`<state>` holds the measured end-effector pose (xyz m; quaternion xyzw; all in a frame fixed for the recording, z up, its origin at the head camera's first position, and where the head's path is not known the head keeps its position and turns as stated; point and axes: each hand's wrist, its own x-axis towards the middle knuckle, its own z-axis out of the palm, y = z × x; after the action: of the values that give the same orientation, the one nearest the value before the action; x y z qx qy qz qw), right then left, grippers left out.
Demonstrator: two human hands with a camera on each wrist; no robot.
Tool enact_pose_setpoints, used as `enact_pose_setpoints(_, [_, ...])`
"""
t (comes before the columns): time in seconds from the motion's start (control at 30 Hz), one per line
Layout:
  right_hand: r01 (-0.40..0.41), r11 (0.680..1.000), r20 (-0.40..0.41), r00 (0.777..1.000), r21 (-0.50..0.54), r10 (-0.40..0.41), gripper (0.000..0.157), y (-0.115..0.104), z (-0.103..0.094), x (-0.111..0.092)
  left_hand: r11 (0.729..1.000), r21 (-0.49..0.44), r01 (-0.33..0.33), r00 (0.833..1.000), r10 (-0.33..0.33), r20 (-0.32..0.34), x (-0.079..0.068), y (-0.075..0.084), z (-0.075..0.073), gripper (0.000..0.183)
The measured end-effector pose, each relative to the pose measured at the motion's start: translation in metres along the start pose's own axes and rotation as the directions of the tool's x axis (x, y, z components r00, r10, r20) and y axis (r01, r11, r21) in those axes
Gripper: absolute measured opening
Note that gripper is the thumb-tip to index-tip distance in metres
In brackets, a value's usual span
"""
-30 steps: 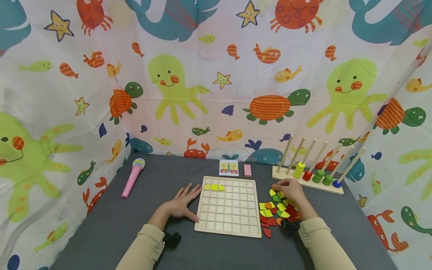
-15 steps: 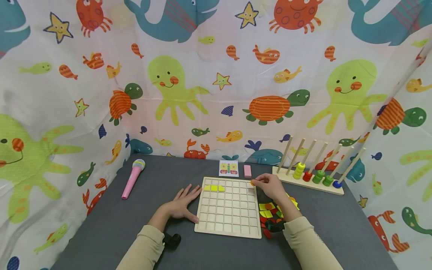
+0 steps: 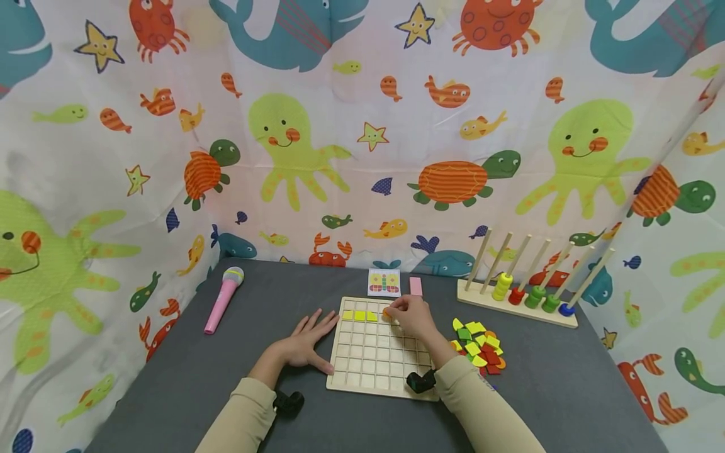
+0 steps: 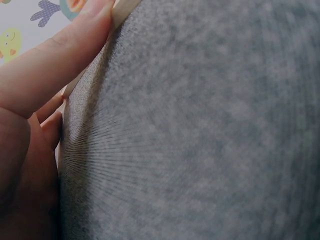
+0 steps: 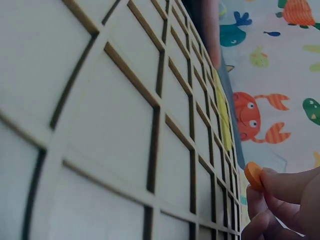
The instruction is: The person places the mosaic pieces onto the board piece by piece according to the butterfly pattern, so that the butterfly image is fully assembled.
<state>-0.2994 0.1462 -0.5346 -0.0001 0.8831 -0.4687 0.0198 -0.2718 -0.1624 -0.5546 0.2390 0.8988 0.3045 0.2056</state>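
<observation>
Pinching a thin orange disc point(image 5: 254, 175), right hand point(image 3: 412, 316) hovers over open grid board point(image 3: 382, 363); splayed left hand point(image 3: 306, 343) touches its edge.

I can read no word, number, brand or label here: the small card point(image 3: 384, 282) beyond my wooden board point(image 3: 368, 352) bears a coloured pattern, and any print on the pink microphone point(image 3: 221, 305) is too small to make out.
</observation>
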Motion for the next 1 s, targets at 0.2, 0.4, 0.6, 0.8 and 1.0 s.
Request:
enact_pose_setpoints(0.2, [0.015, 0.994, 0.004, 1.0, -0.108, -0.014, 0.016, 0.0, 0.013, 0.002, 1.0, -0.001, -0.013, 1.0, 0.013, -0.013, 0.001, -0.004, 0.003, 0.127])
enact_pose_setpoints(0.4, [0.015, 0.972, -0.006, 1.0, -0.233, -0.017, 0.017, 0.001, 0.019, 0.006, 1.0, 0.014, 0.014, 1.0, -0.014, -0.001, -0.001, 0.001, 0.0, 0.127])
enact_pose_setpoints(0.6, [0.044, 0.967, 0.001, 0.999, -0.25, -0.046, 0.015, -0.004, 0.017, 0.004, 1.0, 0.016, 0.024, 1.0, -0.024, -0.002, -0.002, 0.004, -0.001, 0.126])
enact_pose_setpoints(0.8, [0.07, 0.976, 0.005, 0.997, -0.204, -0.071, 0.009, -0.015, 0.001, -0.007, 0.999, 0.005, 0.034, 0.999, -0.034, -0.013, 0.0, -0.001, 0.001, 0.126])
enact_pose_setpoints(1.0, [0.062, 0.973, -0.037, 0.997, -0.221, -0.072, 0.01, -0.008, -0.022, -0.012, 0.999, 0.022, 0.046, 0.999, -0.046, -0.005, 0.002, 0.0, 0.002, 0.126])
